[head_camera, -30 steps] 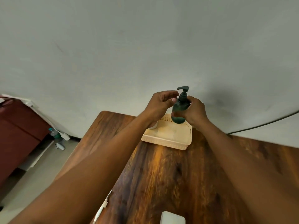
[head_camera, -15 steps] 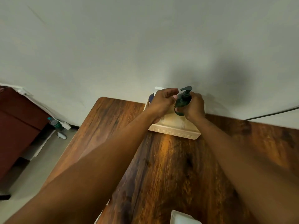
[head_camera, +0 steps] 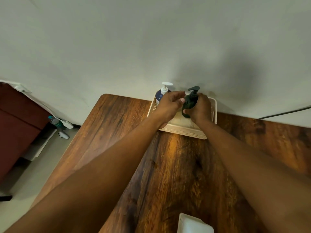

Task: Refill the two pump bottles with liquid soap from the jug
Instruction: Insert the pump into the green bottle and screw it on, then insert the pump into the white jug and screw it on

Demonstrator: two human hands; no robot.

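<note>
Both hands meet over the cream perforated basket [head_camera: 183, 131] at the far edge of the bench [head_camera: 176, 174], against the wall. Right hand [head_camera: 200, 109] wraps round the body of the dark green pump bottle [head_camera: 190, 102], covering most of its right side; the thumb crosses its lower front, and whether its base rests on the basket floor or hangs above it cannot be told. Left hand [head_camera: 169, 106] has its fingers curled just beside the bottle's neck; whether they actually pinch the collar or only come close is hidden by the thumb and the angle. Only the black pump head shows clear above the hands. Behind the left hand, in the basket's far left corner, stands a dark blue pump bottle [head_camera: 159, 96] with a white pump, its lower body hidden by the wrist and the basket wall. No label or writing can be read on either bottle. At the near edge of the bench a white container [head_camera: 193, 224] is cut off by the frame, so its kind cannot be told.
</note>
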